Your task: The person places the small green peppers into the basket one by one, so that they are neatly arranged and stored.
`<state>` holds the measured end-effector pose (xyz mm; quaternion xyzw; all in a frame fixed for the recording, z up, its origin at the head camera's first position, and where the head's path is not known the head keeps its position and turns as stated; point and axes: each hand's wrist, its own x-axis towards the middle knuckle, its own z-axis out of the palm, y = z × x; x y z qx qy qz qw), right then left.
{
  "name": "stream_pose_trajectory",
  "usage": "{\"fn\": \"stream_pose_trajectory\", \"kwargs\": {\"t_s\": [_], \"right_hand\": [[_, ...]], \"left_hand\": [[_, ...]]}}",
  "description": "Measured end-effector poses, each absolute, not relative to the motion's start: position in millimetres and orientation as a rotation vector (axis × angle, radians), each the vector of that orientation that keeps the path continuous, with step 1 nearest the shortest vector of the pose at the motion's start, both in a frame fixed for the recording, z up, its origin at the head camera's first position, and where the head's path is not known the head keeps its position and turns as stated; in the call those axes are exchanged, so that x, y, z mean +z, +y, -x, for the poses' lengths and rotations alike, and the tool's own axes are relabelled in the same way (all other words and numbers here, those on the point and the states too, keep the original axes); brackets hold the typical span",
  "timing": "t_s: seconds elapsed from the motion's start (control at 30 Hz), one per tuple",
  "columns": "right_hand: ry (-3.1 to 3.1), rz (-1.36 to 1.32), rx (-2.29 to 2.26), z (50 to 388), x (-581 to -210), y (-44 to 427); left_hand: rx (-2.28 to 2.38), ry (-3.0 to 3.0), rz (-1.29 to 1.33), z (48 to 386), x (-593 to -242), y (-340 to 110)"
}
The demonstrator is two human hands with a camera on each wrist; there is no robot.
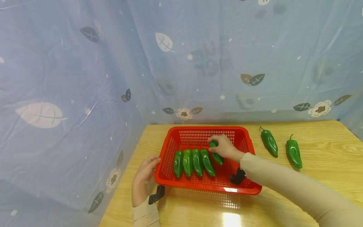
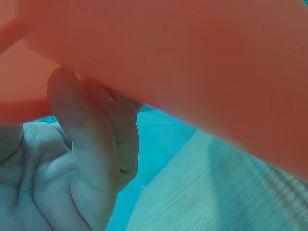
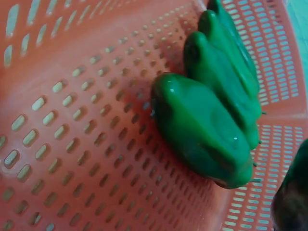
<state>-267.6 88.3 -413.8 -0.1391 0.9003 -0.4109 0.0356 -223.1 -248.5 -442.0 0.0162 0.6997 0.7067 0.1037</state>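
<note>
Over the wooden table [image 1: 326, 148], the right grip [image 1: 224, 147] holds a pepper [image 1: 217, 158], long axis slanting, stem pointing away.

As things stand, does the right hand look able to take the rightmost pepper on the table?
Probably not immediately: the right hand holds another pepper at the red basket, and would likely need to release it first. The rightmost pepper itself lies uncovered.
</note>
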Motion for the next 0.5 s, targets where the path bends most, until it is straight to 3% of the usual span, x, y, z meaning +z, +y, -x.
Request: {"fn": "stream_pose_trajectory", "kwargs": {"t_s": [0.5], "right_hand": [[2.817, 0.315, -0.961, 258, -420, 74]], "left_hand": [[2.070, 2.072, -0.013, 223, -440, -248]]}}
